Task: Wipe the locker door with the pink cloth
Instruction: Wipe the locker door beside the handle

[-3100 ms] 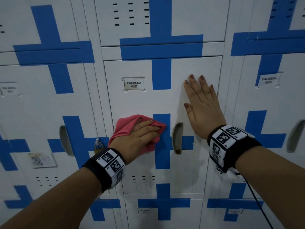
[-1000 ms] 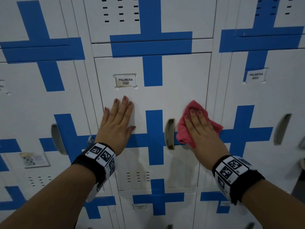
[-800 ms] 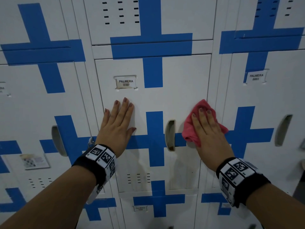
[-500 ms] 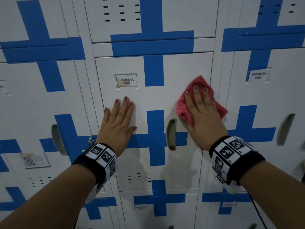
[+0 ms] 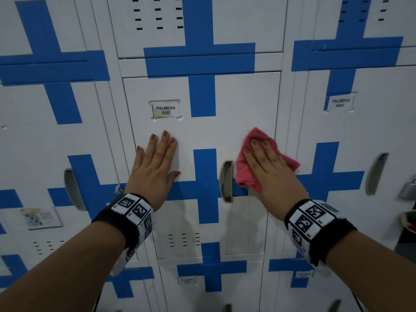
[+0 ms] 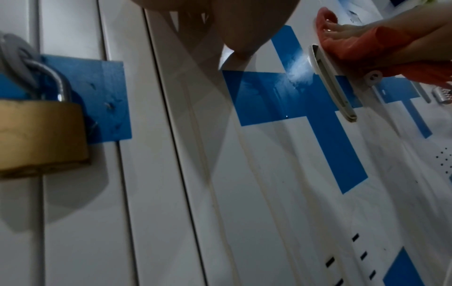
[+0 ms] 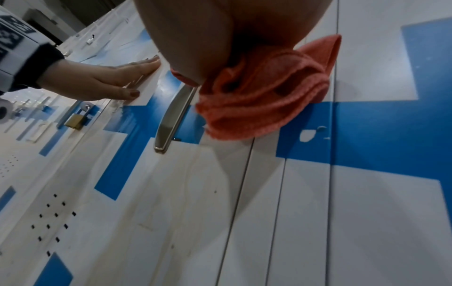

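Note:
The white locker door (image 5: 236, 104) with blue tape crosses bears a label "PALMERA 0007" (image 5: 166, 109). My left hand (image 5: 155, 167) lies flat on the door's left half, fingers straight and pointing up, holding nothing. My right hand (image 5: 270, 172) presses the crumpled pink cloth (image 5: 245, 174) flat against the door's right edge, just right of the recessed handle (image 5: 226, 181). The right wrist view shows the cloth (image 7: 264, 96) bunched under the palm, beside the handle (image 7: 173, 114). The left wrist view shows the cloth (image 6: 354, 46) under the right hand (image 6: 391, 50).
Neighbouring lockers surround the door on every side. A brass padlock (image 6: 36, 139) hangs on the locker to the left, close to my left wrist. Another padlock (image 5: 408, 190) hangs at the far right. Vent slots (image 5: 184, 239) sit below the handle.
About three seconds ago the left hand held the cloth; now the right hand presses it. In the last half second the right hand slid the cloth down the door's right edge. The left hand stayed put.

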A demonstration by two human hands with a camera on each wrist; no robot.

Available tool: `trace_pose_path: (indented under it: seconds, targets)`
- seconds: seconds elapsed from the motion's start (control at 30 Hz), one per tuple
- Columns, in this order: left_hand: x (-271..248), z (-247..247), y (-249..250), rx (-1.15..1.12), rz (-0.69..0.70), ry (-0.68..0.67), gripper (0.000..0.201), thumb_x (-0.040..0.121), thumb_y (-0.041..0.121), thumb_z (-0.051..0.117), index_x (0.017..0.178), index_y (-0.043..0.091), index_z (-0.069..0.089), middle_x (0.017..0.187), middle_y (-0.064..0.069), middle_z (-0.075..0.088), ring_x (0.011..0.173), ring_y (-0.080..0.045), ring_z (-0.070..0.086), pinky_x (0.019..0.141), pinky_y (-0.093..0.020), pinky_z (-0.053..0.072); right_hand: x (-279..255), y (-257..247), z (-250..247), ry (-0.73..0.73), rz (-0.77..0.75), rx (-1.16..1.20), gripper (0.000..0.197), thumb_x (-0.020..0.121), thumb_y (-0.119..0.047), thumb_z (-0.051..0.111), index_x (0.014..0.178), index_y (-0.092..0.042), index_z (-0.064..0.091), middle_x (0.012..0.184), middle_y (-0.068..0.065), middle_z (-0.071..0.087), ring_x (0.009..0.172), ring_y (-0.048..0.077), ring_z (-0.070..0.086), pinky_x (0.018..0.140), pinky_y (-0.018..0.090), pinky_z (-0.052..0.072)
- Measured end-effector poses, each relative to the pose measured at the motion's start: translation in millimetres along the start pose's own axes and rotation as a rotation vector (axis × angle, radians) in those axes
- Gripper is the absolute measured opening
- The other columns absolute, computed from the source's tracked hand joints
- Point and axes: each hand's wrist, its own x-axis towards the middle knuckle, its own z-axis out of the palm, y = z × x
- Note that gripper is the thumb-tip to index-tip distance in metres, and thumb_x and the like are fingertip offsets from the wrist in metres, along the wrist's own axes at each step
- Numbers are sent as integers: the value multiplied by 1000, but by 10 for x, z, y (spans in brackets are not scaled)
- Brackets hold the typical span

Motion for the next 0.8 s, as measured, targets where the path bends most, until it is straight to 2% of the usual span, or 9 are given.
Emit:
trace_pose_path:
  seconds: [0.13,0.23,0.33,0.43,0.53,0.63,0.73,0.8]
  targets:
    - [8,-10,5,18,-15,-21,69,93,44,22,147,22,-14,153,4,-25,141,-19,-21,114,-48,2,-15,13,-95,14,67,29,83,93,-28,50,146,-20,-14,154,2,-21,142,19,-19,110,39,-7]
    - [8,-1,2,36,-14,-21,70,93,44,24,146,23,-18,152,4,-28,141,-19,-22,114,-47,1,132,-8,-295,69,104,66,82,93,-22,47,143,-20,-18,153,3,-23,141,20,-20,112,39,-6]
    - [11,-3,13,45,-14,-20,72,93,42,29,146,22,-17,151,5,-31,140,-18,-24,113,-47,0,364,-76,-467,118,76,55,83,91,-19,49,147,-20,-11,155,5,-18,142,25,-17,109,41,-11]
    - [11,-8,21,43,-20,-24,72,93,41,30,146,21,-14,151,5,-31,140,-18,-25,113,-47,0,506,-182,-484,136,-9,-8,82,92,-28,53,149,-19,-4,156,5,-14,142,26,-16,107,41,-12]
    - [13,-9,29,58,-25,-28,72,93,42,29,146,21,-15,150,5,-31,140,-19,-24,112,-47,-2,501,-268,-391,110,-64,-8,84,92,-31,53,148,-20,-9,152,-1,-22,139,20,-22,111,40,-11]
    - [17,-18,36,58,-28,-32,73,92,42,31,146,22,-15,151,4,-30,140,-19,-24,112,-47,-1,378,-300,-260,60,-106,2,85,92,-21,51,146,-22,-15,153,-3,-23,139,17,-24,112,38,-9]
    - [12,-29,42,52,-30,-38,72,93,41,31,145,23,-16,151,3,-28,139,-18,-26,112,-46,-3,222,-244,-137,-1,-122,19,88,89,-13,53,148,-24,-11,154,-5,-21,140,14,-23,112,38,-7]
    - [10,-33,47,48,-29,-31,72,93,40,32,145,23,-15,151,2,-27,139,-17,-26,112,-46,-2,130,-158,-71,-32,-121,3,90,87,-14,56,149,-24,-9,154,-7,-20,140,13,-21,112,39,-5]
